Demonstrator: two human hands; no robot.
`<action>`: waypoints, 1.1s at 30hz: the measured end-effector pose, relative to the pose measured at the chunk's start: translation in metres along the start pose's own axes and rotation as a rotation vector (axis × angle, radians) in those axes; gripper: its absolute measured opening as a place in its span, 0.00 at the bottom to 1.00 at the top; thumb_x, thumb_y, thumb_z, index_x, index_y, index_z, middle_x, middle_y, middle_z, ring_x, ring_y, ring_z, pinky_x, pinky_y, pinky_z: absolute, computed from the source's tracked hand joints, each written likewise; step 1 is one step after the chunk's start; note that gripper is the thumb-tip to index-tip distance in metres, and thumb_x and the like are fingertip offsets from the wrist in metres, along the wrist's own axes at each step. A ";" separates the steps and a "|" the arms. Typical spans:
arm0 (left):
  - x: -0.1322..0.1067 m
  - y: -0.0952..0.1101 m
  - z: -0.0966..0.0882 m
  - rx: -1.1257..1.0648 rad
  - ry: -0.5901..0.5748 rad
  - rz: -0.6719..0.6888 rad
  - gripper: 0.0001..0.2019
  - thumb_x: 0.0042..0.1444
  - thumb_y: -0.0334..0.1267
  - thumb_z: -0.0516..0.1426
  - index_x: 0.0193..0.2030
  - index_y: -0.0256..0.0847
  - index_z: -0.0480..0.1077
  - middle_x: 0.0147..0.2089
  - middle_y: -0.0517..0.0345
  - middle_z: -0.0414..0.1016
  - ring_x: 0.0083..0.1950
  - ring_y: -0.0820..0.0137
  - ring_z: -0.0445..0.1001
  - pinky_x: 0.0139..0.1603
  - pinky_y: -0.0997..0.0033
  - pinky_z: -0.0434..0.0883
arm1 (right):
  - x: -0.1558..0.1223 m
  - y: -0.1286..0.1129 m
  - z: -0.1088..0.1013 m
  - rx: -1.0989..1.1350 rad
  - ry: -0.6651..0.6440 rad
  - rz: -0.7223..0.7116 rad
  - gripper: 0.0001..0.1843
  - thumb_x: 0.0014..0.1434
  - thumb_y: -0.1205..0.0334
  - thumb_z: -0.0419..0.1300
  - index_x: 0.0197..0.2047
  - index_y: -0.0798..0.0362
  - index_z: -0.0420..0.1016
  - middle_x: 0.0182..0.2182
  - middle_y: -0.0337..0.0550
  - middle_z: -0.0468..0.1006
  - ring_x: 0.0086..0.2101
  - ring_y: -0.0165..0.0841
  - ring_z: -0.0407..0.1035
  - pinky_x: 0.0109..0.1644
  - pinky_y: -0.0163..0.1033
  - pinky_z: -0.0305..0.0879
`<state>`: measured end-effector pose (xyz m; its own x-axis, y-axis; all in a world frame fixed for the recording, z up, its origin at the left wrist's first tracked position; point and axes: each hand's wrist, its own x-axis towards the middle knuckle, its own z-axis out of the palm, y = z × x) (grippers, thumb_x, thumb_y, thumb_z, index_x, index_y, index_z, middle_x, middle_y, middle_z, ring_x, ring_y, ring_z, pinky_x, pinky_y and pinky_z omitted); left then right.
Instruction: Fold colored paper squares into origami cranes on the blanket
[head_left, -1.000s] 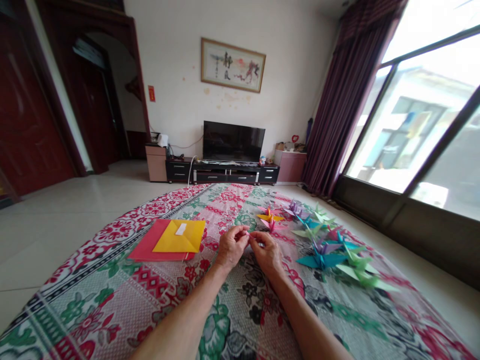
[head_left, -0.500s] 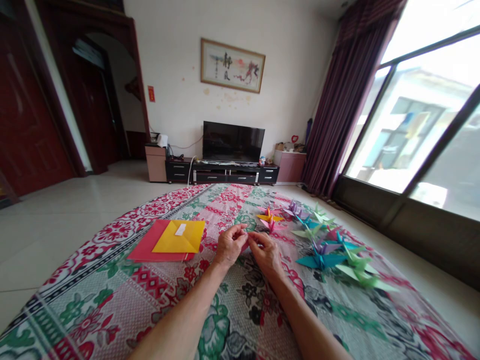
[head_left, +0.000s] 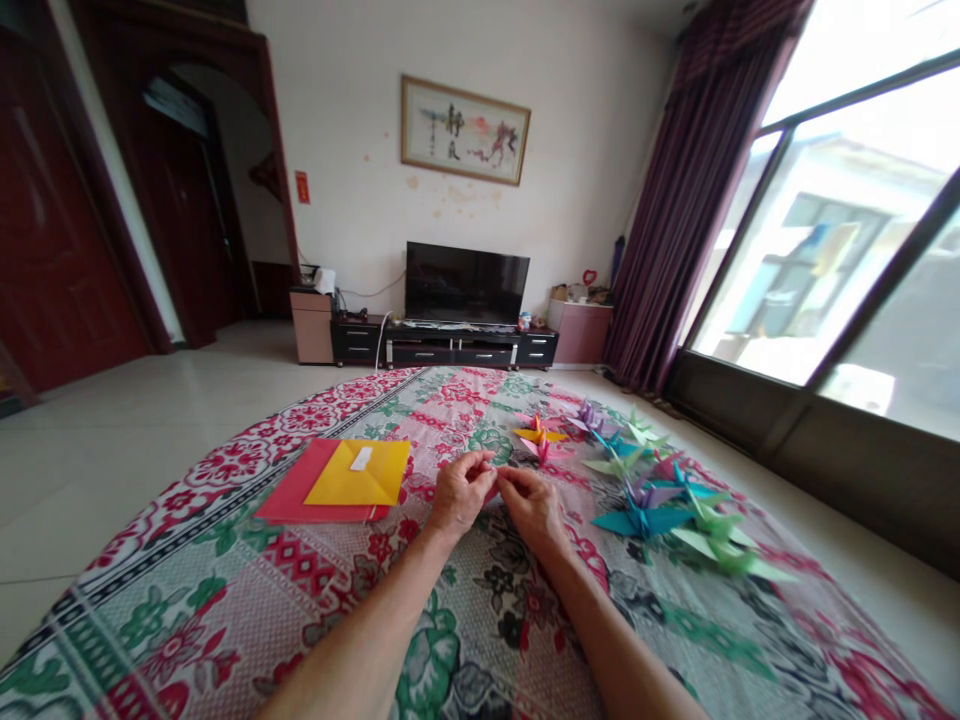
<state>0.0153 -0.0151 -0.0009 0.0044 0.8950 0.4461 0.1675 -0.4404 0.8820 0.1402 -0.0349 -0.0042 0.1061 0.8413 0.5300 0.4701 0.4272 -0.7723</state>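
Over the middle of the table, my left hand (head_left: 463,492) and my right hand (head_left: 531,502) meet with their fingertips pinched close together. Between them a bit of pinkish-red folded paper (head_left: 491,493) shows, mostly covered by the fingers. Left of my hands lies a yellow square paper (head_left: 375,485) with a small white label (head_left: 361,459), on top of red paper sheets (head_left: 296,490). To the right stand several folded paper cranes: a blue crane (head_left: 642,522), a green crane (head_left: 724,553), and, just beyond my right hand, an orange crane (head_left: 540,434) and a pink crane (head_left: 543,452).
A floral tablecloth (head_left: 330,610) covers the round table. Past its far edge are a low black TV cabinet (head_left: 420,355) and a television (head_left: 466,285). Large windows (head_left: 825,270) and a purple curtain (head_left: 660,230) are on the right.
My right hand has shifted very slightly, its fingertips still near those of the left. The paper sheets and cranes stay where they were.
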 end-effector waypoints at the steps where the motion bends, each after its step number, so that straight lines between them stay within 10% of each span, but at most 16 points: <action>1: 0.000 0.000 0.000 0.016 0.001 0.006 0.12 0.48 0.33 0.56 0.41 0.38 0.73 0.31 0.59 0.74 0.31 0.74 0.72 0.36 0.75 0.71 | 0.000 0.000 0.000 0.006 0.001 0.002 0.13 0.51 0.57 0.56 0.33 0.54 0.79 0.28 0.42 0.78 0.28 0.33 0.70 0.33 0.36 0.65; 13: 0.000 -0.002 -0.001 0.088 -0.044 0.132 0.07 0.50 0.30 0.55 0.34 0.40 0.75 0.35 0.57 0.76 0.37 0.72 0.74 0.40 0.74 0.71 | 0.001 -0.002 -0.002 0.078 -0.016 0.054 0.13 0.50 0.58 0.56 0.33 0.55 0.78 0.28 0.43 0.79 0.30 0.34 0.70 0.35 0.36 0.66; 33: 0.002 0.007 -0.001 -0.244 0.010 -0.221 0.08 0.43 0.38 0.59 0.30 0.36 0.74 0.29 0.57 0.75 0.31 0.71 0.71 0.35 0.74 0.67 | 0.000 -0.011 -0.006 0.153 -0.035 0.150 0.18 0.50 0.49 0.58 0.31 0.57 0.76 0.22 0.38 0.72 0.23 0.28 0.61 0.27 0.32 0.56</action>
<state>0.0156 -0.0165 0.0066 -0.0160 0.9706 0.2403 -0.0776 -0.2408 0.9675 0.1399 -0.0418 0.0063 0.1327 0.9092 0.3947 0.3130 0.3393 -0.8870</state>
